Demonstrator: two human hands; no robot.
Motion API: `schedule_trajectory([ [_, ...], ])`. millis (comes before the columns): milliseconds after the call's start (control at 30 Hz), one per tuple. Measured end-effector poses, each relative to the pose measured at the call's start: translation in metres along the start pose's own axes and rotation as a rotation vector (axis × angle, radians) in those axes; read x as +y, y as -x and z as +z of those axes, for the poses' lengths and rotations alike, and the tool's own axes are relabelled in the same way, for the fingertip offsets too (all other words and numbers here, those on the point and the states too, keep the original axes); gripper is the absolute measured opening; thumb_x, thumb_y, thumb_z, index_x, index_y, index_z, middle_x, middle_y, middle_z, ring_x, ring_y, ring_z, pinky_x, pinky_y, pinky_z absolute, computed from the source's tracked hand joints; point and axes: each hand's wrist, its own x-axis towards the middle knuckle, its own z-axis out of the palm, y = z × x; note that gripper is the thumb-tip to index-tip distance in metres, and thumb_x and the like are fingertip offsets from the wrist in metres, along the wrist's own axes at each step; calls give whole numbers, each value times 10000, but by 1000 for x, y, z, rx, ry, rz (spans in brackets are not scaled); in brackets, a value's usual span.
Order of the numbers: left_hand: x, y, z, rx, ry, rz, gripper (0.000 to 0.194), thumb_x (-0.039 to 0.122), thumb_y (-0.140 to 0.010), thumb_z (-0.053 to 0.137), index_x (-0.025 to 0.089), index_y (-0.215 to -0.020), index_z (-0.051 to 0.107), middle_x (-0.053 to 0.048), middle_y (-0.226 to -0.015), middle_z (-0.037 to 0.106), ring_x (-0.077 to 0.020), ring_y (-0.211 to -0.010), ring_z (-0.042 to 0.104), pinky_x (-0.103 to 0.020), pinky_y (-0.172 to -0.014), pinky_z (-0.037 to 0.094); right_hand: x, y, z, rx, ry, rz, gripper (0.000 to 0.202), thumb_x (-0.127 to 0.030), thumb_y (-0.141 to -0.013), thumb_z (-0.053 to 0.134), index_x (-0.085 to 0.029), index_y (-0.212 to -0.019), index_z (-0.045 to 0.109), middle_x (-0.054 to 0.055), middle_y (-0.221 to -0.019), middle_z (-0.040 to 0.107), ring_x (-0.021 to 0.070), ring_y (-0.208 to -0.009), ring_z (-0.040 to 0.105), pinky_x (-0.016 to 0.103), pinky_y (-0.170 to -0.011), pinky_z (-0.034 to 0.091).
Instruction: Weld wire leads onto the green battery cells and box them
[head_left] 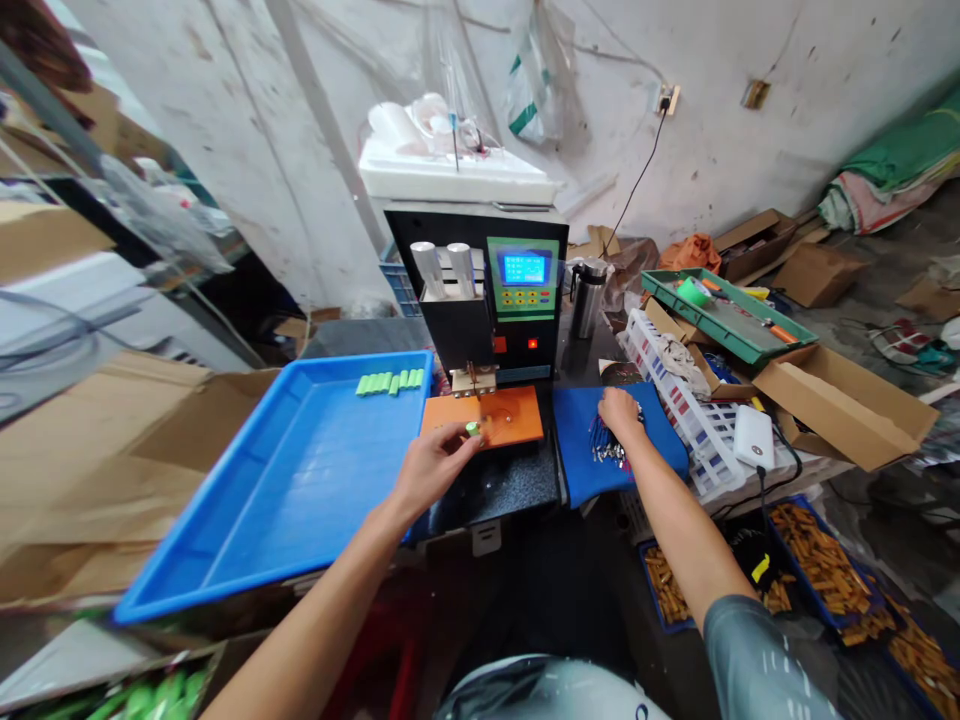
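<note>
My left hand (439, 458) pinches a small green cell (472, 428) at the front of the orange plate (517, 415), beneath the welding head of a black machine (457, 340). My right hand (619, 410) has its fingers closed over a bundle of short dark wires (606, 442) lying on a blue cloth (581, 470); whether it grips any of them is hidden. Several green cells (379, 383) stand in a row near the far right corner of the blue tray (300, 470), left of the machine.
A steel flask (587, 300) stands right of the machine. Farther right are a white plastic basket (675, 400), a green tray (739, 320), a white power bank (754, 437) and an open cardboard box (847, 410). Bins of orange-brown pieces (814, 560) sit lower right.
</note>
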Motion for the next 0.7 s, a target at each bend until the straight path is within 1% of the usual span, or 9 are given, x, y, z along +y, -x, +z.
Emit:
schedule_trajectory([
  [100, -1, 6, -4, 32, 74, -24, 425, 546, -789, 629, 147, -908, 715, -24, -744, 664, -150, -650, 551, -238, -610, 411, 5, -2, 2, 106, -134, -10, 249, -200, -897, 518, -174, -1025, 730, 152, -1051, 712, 255, -1009, 667, 314, -869, 470],
  [167, -1, 11, -8, 54, 131, -43, 434, 550, -771, 650, 144, -910, 715, -42, -798, 695, -172, -694, 594, -255, -652, 453, 10, -6, 2, 158, -330, -26, 210, -216, -848, 556, -168, -947, 735, 108, -951, 727, 222, -927, 668, 281, -819, 468],
  [233, 1, 17, -14, 94, 184, -67, 441, 551, -750, 676, 146, -920, 716, -61, -865, 719, -205, -771, 638, -285, -724, 497, 15, -10, -1, 191, -577, -63, 195, -240, -793, 576, -136, -870, 721, 78, -841, 715, 193, -823, 647, 260, -754, 466],
  [333, 6, 29, -27, 167, 245, -115, 441, 550, -725, 707, 160, -930, 717, -79, -953, 735, -249, -887, 671, -346, -849, 526, 20, -10, -11, 227, -959, -108, 232, -329, -724, 622, -113, -784, 678, 23, -681, 638, 144, -644, 561, 232, -614, 438],
  [433, 12, 47, -43, 239, 262, -149, 428, 556, -701, 729, 175, -897, 720, -87, -993, 738, -278, -954, 675, -400, -940, 519, 20, -1, -25, 195, -1294, -84, 312, -406, -659, 697, -132, -795, 636, -50, -571, 520, 91, -512, 441, 185, -465, 327],
  [500, 14, 61, -55, 300, 267, -180, 441, 561, -683, 741, 175, -895, 721, -94, -1009, 735, -290, -959, 678, -422, -950, 524, 17, 4, -33, 175, -1482, -79, 344, -410, -625, 736, -141, -800, 609, -71, -543, 479, 71, -477, 397, 164, -418, 264],
  [567, 15, 76, -68, 379, 260, -222, 437, 562, -675, 740, 178, -883, 719, -94, -1014, 732, -295, -942, 683, -428, -907, 548, 11, 7, -38, 171, -1602, -73, 340, -389, -611, 754, -142, -780, 594, -71, -528, 476, 59, -460, 383, 152, -397, 247],
  [700, 6, 110, -96, 584, 141, -265, 340, 534, -720, 687, 196, -753, 688, -67, -918, 731, -292, -941, 672, -397, -824, 566, -5, 14, -47, 150, -1687, -13, 233, -295, -638, 747, -153, -718, 581, -75, -494, 460, 46, -415, 356, 144, -359, 234],
])
